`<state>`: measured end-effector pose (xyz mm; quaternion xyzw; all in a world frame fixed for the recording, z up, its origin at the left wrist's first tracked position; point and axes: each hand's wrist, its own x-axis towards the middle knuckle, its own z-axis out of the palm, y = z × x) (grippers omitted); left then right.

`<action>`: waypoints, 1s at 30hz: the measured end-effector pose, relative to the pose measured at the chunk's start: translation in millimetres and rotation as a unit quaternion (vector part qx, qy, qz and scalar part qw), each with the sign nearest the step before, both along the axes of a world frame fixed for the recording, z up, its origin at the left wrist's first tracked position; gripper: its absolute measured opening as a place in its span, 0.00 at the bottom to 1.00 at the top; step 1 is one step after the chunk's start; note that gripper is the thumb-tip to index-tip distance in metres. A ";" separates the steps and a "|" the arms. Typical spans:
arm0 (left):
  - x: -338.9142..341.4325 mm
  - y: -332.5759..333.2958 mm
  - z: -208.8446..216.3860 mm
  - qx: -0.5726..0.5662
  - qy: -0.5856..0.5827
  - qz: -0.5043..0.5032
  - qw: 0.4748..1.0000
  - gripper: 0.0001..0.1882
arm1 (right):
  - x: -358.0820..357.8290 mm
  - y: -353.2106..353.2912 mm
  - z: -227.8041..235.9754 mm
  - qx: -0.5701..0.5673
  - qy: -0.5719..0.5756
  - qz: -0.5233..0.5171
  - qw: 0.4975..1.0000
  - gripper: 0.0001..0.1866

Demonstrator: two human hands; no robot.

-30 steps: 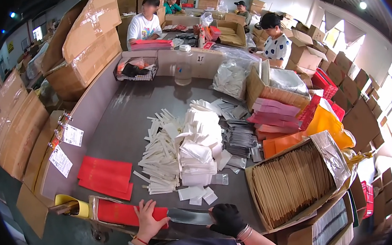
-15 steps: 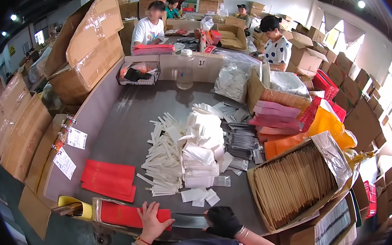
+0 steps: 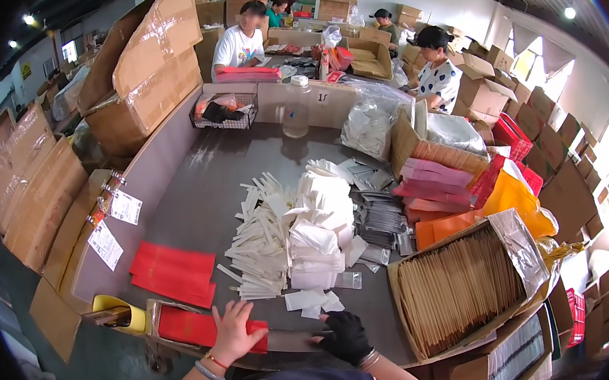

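Observation:
My bare left hand [image 3: 239,332] lies open with spread fingers over the right end of a stack of red envelopes [image 3: 186,326]. The stack sits in an open cardboard box [image 3: 153,320] at the table's front edge. My right hand [image 3: 344,337], in a black fingerless glove, rests palm down with its fingers apart, just below a few loose white cards [image 3: 304,299]. Nothing shows in its grip. A flat greyish strip [image 3: 294,340] runs between the two hands; what it is I cannot make out. More red envelopes [image 3: 174,272] lie flat farther left.
White paper strips [image 3: 258,245] and white packets [image 3: 315,240] are heaped mid-table, beside small grey-black packets [image 3: 381,216]. A carton of brown envelopes [image 3: 458,289] stands right. A yellow holder [image 3: 133,321] is at the left corner, a clear jar [image 3: 296,115] at the back.
My left hand has shifted slightly left and up, its fingers still spread. My right hand's fingers have stretched out more. The glossy strip between the hands looks duller. The whole view has tilted slightly.

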<state>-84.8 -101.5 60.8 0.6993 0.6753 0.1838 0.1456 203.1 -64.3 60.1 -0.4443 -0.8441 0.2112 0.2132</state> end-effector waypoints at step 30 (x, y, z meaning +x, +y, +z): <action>-6.1 138.7 -44.5 0.186 0.095 -0.147 0.967 0.03 | 76.0 -6.8 1.0 0.065 0.070 -0.194 0.976 0.19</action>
